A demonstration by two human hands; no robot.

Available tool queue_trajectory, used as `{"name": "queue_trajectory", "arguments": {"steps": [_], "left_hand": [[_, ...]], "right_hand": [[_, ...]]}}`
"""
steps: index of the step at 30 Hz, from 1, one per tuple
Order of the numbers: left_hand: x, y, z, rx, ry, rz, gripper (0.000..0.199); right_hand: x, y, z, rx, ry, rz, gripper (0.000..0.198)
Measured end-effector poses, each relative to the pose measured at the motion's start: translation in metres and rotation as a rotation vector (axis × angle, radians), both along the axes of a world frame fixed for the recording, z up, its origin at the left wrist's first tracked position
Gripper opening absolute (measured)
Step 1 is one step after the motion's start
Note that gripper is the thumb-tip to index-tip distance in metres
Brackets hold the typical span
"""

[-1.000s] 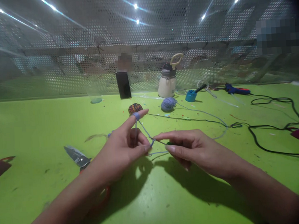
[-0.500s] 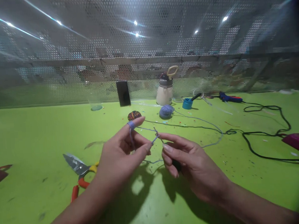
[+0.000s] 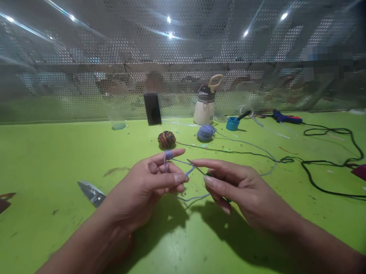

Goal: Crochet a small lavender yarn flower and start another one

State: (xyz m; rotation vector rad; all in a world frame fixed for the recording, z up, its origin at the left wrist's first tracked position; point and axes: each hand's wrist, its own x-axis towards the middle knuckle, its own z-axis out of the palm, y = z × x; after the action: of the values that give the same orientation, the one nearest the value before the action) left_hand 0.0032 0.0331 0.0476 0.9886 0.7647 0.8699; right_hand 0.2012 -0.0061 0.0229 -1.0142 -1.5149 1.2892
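Blue-purple yarn (image 3: 178, 161) is wrapped round the index finger of my left hand (image 3: 154, 179), and the thumb pinches a short worked piece of it against the other fingers. My right hand (image 3: 234, 187) grips a crochet hook (image 3: 199, 169) by its handle, which the fingers mostly hide. The metal tip points up and left, with yarn looped on its shaft between the two hands. A ball of the same yarn (image 3: 205, 133) lies beyond my hands, its strand curving round on the right. Left of it rests a multicoloured yarn ball (image 3: 167, 140).
Scissors (image 3: 92, 193) lie partly under my left forearm. At the back stand a black phone-like slab (image 3: 152, 110), a white bottle (image 3: 204, 111) and a blue pot (image 3: 232, 123). A blue glue gun (image 3: 286, 118) and black cable (image 3: 328, 162) are on the right.
My right hand has drawn slightly right and the hook now slants more. My left index finger has dipped and straightened. My left forearm now covers the scissors' handles; the view has shifted slightly.
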Motion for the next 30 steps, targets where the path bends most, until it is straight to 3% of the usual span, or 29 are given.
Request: {"name": "queue_trajectory", "arguments": {"steps": [13, 25, 30], "left_hand": [[-0.005, 0.003, 0.0, 0.06, 0.067, -0.014, 0.06], [-0.009, 0.005, -0.002, 0.097, 0.11, -0.06, 0.058], [-0.01, 0.007, -0.004, 0.144, 0.145, -0.072, 0.05]], "right_hand": [[0.002, 0.002, 0.002, -0.105, 0.027, 0.039, 0.036], [0.015, 0.002, 0.014, 0.056, -0.302, 0.034, 0.033], [0.017, 0.002, 0.02, 0.228, -0.4, 0.06, 0.03]]}}
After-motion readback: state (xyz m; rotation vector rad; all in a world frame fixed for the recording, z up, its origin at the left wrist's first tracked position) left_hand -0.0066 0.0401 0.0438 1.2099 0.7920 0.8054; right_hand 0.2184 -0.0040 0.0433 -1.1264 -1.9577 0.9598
